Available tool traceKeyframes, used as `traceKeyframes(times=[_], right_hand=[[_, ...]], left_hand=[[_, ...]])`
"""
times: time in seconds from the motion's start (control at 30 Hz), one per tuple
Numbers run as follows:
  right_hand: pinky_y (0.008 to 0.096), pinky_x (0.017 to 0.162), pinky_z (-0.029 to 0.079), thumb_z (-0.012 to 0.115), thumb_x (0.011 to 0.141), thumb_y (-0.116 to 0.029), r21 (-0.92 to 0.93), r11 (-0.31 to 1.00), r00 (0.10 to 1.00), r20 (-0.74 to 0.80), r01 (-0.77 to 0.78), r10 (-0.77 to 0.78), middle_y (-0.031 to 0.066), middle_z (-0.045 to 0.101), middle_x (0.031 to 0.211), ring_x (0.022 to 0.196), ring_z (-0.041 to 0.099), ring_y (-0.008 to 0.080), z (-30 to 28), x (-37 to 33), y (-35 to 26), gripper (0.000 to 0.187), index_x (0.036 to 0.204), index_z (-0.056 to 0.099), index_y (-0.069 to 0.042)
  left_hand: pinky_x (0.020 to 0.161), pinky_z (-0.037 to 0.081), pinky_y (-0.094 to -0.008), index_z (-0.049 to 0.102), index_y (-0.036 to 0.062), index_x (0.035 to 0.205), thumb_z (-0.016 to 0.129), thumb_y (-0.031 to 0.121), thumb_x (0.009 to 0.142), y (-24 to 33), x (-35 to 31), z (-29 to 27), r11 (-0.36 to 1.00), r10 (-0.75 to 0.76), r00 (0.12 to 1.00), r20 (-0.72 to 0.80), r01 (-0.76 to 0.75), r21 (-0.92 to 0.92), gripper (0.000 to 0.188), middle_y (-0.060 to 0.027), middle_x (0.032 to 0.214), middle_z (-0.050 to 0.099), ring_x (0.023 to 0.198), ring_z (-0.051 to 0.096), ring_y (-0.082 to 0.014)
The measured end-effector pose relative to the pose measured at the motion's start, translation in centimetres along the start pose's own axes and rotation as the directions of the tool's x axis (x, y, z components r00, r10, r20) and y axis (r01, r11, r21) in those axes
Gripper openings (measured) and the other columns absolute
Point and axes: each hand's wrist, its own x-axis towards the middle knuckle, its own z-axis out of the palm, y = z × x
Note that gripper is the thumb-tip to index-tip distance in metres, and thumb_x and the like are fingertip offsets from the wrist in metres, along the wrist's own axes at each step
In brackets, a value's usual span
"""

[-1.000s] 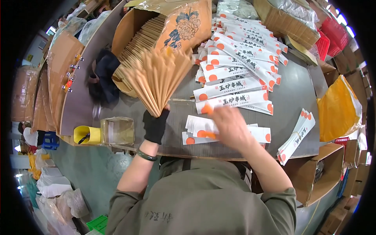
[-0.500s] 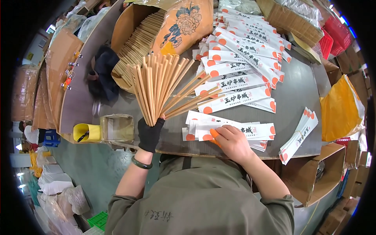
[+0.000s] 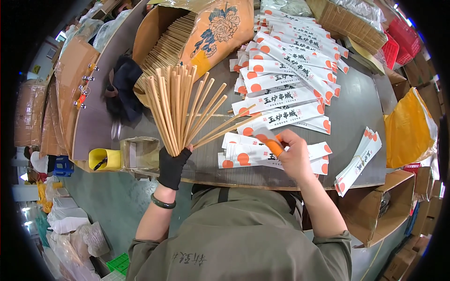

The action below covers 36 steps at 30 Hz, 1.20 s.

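Chopsticks (image 3: pixel 180 110) are fanned upright in the gloved left hand (image 3: pixel 171 165), its fingers clenched round their lower ends, so that single sticks stand apart and can be picked off the fan. Beside it, a white paper sleeve with orange dots (image 3: pixel 264 134) is pinched between thumb and fingertips of the right hand (image 3: pixel 294 157), just above the bench (image 3: pixel 356 107), where further sleeves (image 3: pixel 290 70) are laid out in overlapping rows within reach.

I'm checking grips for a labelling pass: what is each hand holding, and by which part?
Left hand, in a black glove, grips a fan of wooden sticks by their bottom ends. Right hand pinches one paper sleeve at its near, orange-dotted end.
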Motion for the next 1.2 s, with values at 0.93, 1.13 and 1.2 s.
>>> traceKeyframes(times=[0.93,1.13,1.2], right_hand=[[0.025,0.052,0.035,0.082,0.078,-0.016,0.099,0.982,0.983,0.098,-0.162,0.153,-0.0028,0.049,0.062,0.058,0.04,0.0055,-0.5,0.5,-1.2,0.031,0.07,0.054,-0.002],[0.0252,0.052,0.036,0.082,0.077,-0.017,0.108,0.978,0.976,0.145,-0.178,0.162,-0.0024,0.051,0.061,0.058,0.042,0.0054,-0.7,0.3,-0.7,0.032,0.071,0.054,-0.003],[0.0253,0.051,0.037,0.082,0.077,-0.017,0.018,0.985,0.975,0.144,-0.172,0.167,-0.0022,0.052,0.061,0.058,0.043,0.0053,-0.7,0.2,-0.8,0.032,0.072,0.054,-0.003]], left_hand=[[0.078,0.053,-0.0326,0.064,-0.0019,0.106,0.079,0.011,0.076,-0.3,-0.1,-3.6,0.971,0.146,0.989,0.016,-0.147,0.19,0.036,-0.009,0.095,0.069,0.086,0.065,-0.0185],[0.08,0.052,-0.0338,0.064,-0.0007,0.107,0.079,0.014,0.075,1.3,0.8,-4.6,0.924,0.247,0.965,0.09,-0.263,0.279,0.039,-0.01,0.097,0.069,0.087,0.066,-0.0204],[0.079,0.052,-0.0335,0.064,0.0,0.105,0.078,0.014,0.075,1.5,0.9,-4.9,0.917,0.256,0.963,0.089,-0.271,0.292,0.036,-0.0092,0.096,0.068,0.086,0.065,-0.0193]])
